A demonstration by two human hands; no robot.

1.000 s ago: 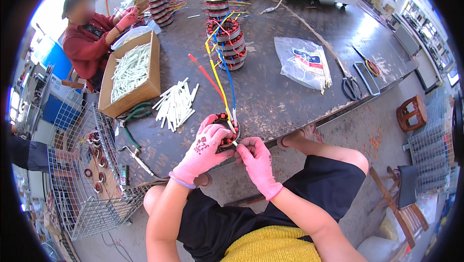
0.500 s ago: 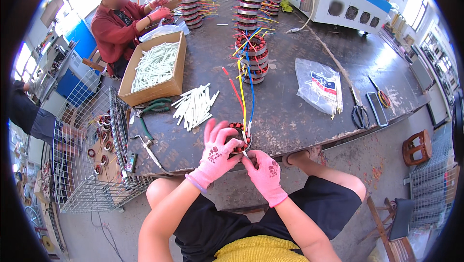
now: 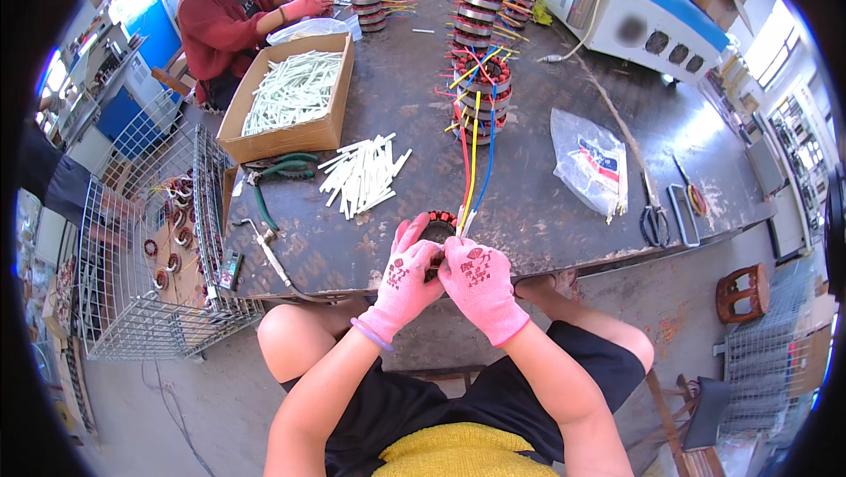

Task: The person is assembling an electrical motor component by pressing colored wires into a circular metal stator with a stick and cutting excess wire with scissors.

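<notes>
A ring-shaped motor stator with red and black windings is at the table's front edge. My left hand, in a pink glove, grips its left side. My right hand, also gloved in pink, has thumb and fingers pinched together at the stator's right side, by the wires' base; what lies between the fingertips is hidden. Red, yellow and blue wires run away from the stator across the table, with white sleeves around their bases. A pile of white tubes lies beyond my left hand.
At left stand a cardboard box of white tubes, green-handled pliers and a thin metal tool. Stacked stators rise ahead. A plastic bag, scissors and a phone lie right. A person works far left.
My right hand has moved up from below the stator to the wires' base. The wires have swung rightward. My left hand remains on the stator, and the view has shifted a little.
</notes>
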